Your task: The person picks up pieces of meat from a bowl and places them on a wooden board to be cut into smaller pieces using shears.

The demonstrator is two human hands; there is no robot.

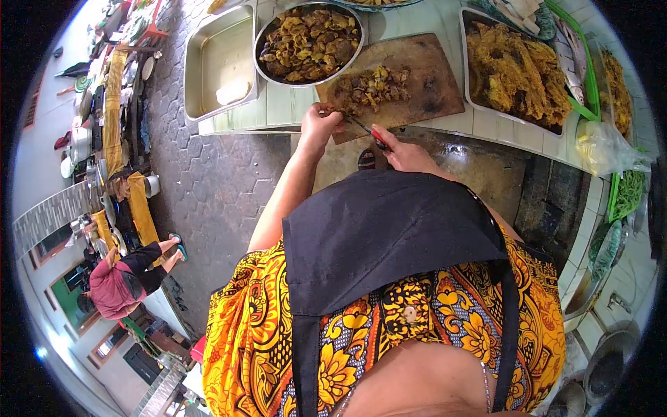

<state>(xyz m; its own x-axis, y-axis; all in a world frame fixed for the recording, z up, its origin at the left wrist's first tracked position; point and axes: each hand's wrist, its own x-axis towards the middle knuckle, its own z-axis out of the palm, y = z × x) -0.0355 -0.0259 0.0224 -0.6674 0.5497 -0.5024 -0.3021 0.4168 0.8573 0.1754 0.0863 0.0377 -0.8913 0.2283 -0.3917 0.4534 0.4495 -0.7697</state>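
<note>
On our counter [283, 105], ragged yellow-brown meat [376, 88].
Our right hand [410, 154] grips the knife [380, 139]; our left hand's [322, 125] hold we cannot tell.

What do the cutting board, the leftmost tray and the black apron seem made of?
Cutting board: likely wood, matte, with a worn brown, stained face. Tray: probably stainless steel, smooth with a silvery rim. Apron: apparently fabric, matte with soft creases.

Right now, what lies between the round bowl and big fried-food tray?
A wooden board bearing chopped pieces, on the tiled counter, in the head view.
</note>
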